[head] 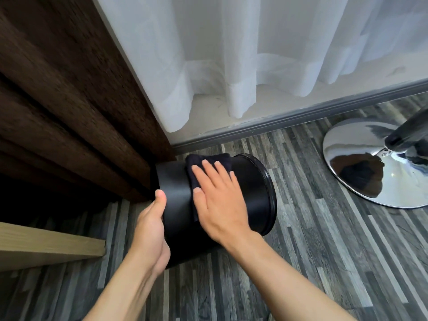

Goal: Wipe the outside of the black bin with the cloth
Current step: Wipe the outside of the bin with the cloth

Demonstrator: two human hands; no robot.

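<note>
Brown curtain point(69, 100) crowds tipped bin point(250, 193); hands: left point(150, 228) grips base, right point(220, 200) flattens cloth point(208, 162)

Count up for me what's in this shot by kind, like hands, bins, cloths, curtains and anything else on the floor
Hands: 2, left hand gripping the bin's end, right hand flat on the cloth
Bins: 1, black bin tipped on its side
Cloths: 1, dark cloth on the bin
Curtains: 2, brown curtain and white curtain
Chrome stand bases: 1, chrome base
Total: 7
</note>
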